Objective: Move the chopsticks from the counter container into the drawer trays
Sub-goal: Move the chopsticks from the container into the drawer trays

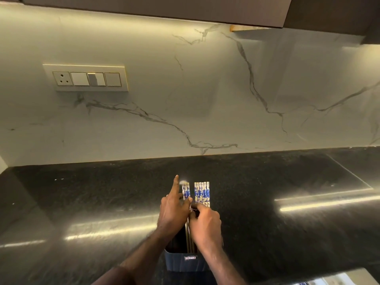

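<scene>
While standing bunched in the dark container (186,262) near the counter's (287,233) front edge, chopsticks (202,192) pinched by right hand (205,225); left hand (173,212) pinching fewer, forefinger extended. Likely to splay, slip, scatter if lifted unevenly.

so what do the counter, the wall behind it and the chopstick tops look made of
Counter: dark speckled polished stone, likely granite; it mirrors the light strips.
Wall: white marble-look slab or tile with grey veins, smooth.
Chopsticks: glossy blue-and-white printed tops; material unclear.
</scene>
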The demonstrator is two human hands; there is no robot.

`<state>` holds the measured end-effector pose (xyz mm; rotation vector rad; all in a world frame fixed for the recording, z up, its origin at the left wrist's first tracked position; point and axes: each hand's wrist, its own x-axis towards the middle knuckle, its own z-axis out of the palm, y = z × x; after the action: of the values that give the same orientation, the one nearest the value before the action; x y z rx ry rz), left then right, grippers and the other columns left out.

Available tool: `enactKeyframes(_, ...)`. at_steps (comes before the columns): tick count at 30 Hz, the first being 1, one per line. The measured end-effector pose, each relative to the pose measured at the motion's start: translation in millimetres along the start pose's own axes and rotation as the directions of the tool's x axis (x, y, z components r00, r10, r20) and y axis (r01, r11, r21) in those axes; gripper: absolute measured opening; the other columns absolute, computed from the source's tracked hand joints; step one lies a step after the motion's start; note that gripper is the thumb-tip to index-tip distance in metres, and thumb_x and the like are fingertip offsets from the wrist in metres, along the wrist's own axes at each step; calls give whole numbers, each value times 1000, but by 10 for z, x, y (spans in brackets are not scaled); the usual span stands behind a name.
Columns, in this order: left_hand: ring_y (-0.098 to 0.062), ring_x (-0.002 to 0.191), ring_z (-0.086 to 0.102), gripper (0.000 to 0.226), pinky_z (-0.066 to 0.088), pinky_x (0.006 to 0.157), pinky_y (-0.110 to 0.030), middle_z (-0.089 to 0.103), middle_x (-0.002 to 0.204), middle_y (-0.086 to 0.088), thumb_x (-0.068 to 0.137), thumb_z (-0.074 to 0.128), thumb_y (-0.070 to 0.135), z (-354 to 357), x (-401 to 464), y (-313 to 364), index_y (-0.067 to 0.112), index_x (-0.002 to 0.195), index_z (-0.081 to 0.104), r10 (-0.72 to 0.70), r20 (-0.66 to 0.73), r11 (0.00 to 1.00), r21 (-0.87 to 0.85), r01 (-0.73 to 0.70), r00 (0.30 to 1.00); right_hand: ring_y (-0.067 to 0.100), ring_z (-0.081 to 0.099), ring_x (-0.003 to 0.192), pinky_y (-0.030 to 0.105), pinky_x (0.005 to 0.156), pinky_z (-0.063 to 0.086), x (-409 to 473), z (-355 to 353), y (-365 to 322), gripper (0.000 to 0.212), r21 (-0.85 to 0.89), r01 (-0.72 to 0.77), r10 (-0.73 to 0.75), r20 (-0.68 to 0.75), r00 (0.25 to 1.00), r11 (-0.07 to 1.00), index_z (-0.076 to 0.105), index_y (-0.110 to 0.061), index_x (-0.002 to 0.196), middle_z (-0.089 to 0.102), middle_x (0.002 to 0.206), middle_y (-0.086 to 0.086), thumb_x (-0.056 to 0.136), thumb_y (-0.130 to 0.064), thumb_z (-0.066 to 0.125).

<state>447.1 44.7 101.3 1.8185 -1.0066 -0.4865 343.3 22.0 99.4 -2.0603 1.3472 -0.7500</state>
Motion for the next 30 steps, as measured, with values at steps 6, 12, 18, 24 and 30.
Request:
enactKeyframes(6,4,71,69,22,58,69,-21,74,72,16,83,72,11,-36,44,-70,32,88,72,-9,-41,999,-41,8,999,3,61,74,14,65,47,14,47,-4,19,1,44,-44,54,998,999,70,-25,109,72,91,-7,93,-27,61)
enactKeyframes(12,4,69,70,27,57,66,-16,74,69,17,77,80,10,-122,64,9,34,72,71,-46,-64,981,-193,33,997,3,64,82,18,73,52,39,0,-67,20,42,21,-25,102,995,999,69,-26,110,71,94,-9,91,-24,64)
enactKeyframes(18,-7,79,74,18,60,72,-24,77,82,6,77,78,8,-368,143,293,22,88,74,10,65,918,-396,17,998,0,64,78,15,70,51,82,-87,-164,14,111,-25,5,176,984,993,68,-25,105,69,89,-12,92,-23,62)
enactKeyframes(24,-19,84,75,17,59,75,-31,78,86,-6,78,76,6,-734,316,771,15,92,74,131,212,882,-471,-16,969,12,69,89,39,81,59,5,-210,-250,17,287,-30,-39,232,972,957,70,-20,106,73,98,-2,93,-27,63)
enactKeyframes(30,-26,85,75,27,62,73,-37,77,89,-11,67,80,17,-834,288,1181,11,93,75,225,258,836,-547,-50,939,6,70,92,32,70,62,-204,-490,-184,22,438,-107,-24,283,959,893,68,-23,114,73,100,-5,93,-25,63)
